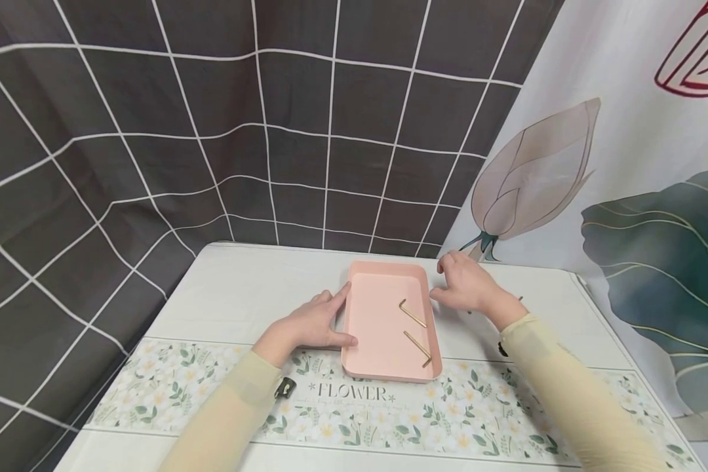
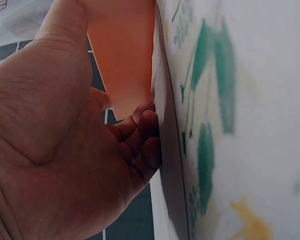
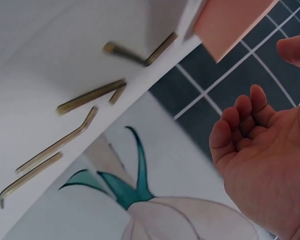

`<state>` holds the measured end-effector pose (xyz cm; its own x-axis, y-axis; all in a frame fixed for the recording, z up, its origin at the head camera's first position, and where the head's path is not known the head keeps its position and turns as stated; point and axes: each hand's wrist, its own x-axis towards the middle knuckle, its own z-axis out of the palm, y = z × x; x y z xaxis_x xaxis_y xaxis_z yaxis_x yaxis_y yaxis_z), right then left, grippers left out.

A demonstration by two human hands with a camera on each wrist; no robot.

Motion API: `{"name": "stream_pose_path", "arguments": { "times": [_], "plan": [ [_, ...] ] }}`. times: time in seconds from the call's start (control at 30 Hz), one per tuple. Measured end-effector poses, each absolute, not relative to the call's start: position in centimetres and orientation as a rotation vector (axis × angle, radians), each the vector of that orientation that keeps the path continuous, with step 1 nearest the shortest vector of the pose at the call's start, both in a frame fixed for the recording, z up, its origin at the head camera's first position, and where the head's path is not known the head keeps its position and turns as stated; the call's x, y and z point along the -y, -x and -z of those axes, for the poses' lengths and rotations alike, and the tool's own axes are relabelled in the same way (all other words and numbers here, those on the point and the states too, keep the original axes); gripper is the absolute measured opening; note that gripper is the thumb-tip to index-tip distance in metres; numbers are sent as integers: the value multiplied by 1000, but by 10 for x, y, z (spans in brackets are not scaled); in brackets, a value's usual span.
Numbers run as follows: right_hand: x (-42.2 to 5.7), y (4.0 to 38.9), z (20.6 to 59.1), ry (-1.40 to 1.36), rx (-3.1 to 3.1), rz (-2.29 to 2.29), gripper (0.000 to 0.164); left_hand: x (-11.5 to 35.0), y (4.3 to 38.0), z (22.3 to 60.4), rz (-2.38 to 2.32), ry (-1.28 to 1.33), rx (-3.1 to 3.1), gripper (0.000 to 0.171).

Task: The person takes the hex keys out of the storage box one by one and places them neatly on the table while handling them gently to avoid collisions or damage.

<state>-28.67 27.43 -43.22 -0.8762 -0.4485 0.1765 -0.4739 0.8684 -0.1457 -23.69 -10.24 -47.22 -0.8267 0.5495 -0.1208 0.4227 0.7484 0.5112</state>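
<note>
A shallow pink tray (image 1: 380, 328) lies near the middle of the table, with two gold L-shaped hex keys inside: the upper hex key (image 1: 413, 313) and the lower hex key (image 1: 417, 349). My left hand (image 1: 313, 322) rests against the tray's left side. Its thumb and index finger are spread along the rim, the thumb tip over it, while the other fingers lie low by the outer wall in the left wrist view. By the tray's upper right side is my right hand (image 1: 466, 285), its fingers loosely bent with nothing between them in the right wrist view.
Several more gold hex keys (image 3: 55, 145) lie on the table beside my right hand, mostly hidden by it in the head view. A floral band with lettering (image 1: 354, 393) crosses the white tabletop. Behind hang a dark gridded curtain (image 1: 295, 157) and a leaf-printed cloth (image 1: 537, 170).
</note>
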Motion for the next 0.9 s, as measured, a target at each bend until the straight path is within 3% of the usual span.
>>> {"name": "stream_pose_path", "arguments": {
  "times": [0.9],
  "plan": [
    [-225, 277, 446, -979, 2843, -224, 35, 102, 237, 472, -690, -753, -2684, 131]
  ]
}}
